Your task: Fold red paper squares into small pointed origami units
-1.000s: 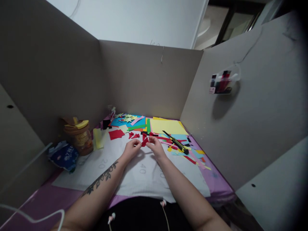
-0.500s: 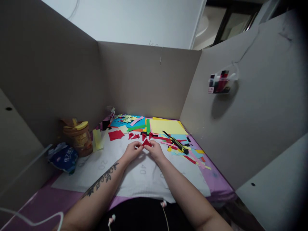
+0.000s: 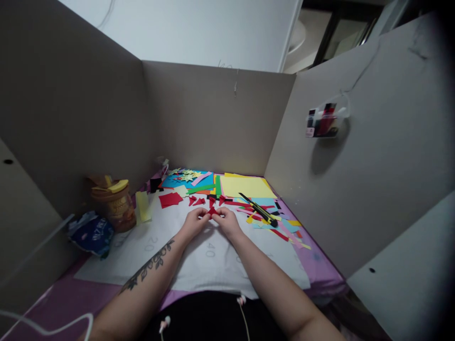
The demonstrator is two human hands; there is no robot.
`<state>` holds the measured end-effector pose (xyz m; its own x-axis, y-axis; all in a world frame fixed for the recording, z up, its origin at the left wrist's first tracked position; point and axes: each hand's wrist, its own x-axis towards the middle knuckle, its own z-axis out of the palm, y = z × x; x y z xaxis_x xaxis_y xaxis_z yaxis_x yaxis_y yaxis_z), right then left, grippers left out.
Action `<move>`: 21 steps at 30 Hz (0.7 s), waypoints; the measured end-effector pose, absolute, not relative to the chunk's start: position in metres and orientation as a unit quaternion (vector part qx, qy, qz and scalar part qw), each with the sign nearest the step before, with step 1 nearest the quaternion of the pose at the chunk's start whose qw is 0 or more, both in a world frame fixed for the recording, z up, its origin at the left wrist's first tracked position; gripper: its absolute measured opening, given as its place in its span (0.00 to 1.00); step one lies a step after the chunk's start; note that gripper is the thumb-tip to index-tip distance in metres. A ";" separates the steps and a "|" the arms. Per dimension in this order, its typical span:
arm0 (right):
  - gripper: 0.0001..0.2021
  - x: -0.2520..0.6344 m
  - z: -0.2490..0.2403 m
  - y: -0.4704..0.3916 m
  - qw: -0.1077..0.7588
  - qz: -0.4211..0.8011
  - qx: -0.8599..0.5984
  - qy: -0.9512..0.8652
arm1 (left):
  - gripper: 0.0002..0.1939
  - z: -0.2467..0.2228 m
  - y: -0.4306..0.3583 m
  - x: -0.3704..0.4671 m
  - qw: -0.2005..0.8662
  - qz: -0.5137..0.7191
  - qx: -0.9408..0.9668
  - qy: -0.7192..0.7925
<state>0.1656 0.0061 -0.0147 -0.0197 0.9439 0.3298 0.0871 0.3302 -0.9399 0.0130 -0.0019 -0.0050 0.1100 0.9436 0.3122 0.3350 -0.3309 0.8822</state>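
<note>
A small red piece of folded paper [image 3: 212,212] is pinched between my two hands, above the white sheet [image 3: 177,255]. My left hand [image 3: 196,221] closes on its left side and my right hand [image 3: 228,221] on its right side; fingertips partly hide it. Just beyond my hands lie several small folded red paper pieces [image 3: 201,201] in a row. To their left rests a small stack of red paper squares [image 3: 170,200].
At right, a black and yellow utility knife [image 3: 261,210] lies on coloured paper strips [image 3: 284,227]. Yellow sheets [image 3: 249,187] and paper stars [image 3: 190,175] are at the back. A brown jar [image 3: 115,203] and blue packet [image 3: 91,234] stand left. Grey panels [image 3: 220,118] enclose the table.
The red paper has turned slightly between my fingers, and my right fingers have shifted a little on it. The whole view has moved slightly.
</note>
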 end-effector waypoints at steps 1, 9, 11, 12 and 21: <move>0.05 0.165 -0.014 0.005 0.550 0.410 -0.427 -0.589 | 0.09 -0.005 -0.002 0.013 0.322 0.468 0.670 0.479; 0.09 0.162 -0.013 0.003 0.536 0.535 -0.409 -0.509 | 0.07 -0.004 -0.002 0.011 0.338 0.483 0.653 0.476; 0.10 0.161 -0.015 0.005 0.543 0.543 -0.401 -0.499 | 0.07 -0.003 -0.004 0.012 0.355 0.480 0.647 0.475; 0.10 0.161 -0.016 0.006 0.544 0.547 -0.397 -0.497 | 0.07 -0.002 -0.004 0.012 0.365 0.478 0.643 0.474; 0.07 0.158 -0.017 0.008 0.586 0.559 -0.364 -0.461 | 0.06 0.000 -0.004 0.014 0.469 0.507 0.574 0.439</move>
<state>0.1577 0.0076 -0.0172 -0.0495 0.9899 0.1330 -0.3192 0.1105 -0.9412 0.0139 -0.0045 -0.0002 0.1003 0.9803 0.1702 0.0286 -0.1739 0.9844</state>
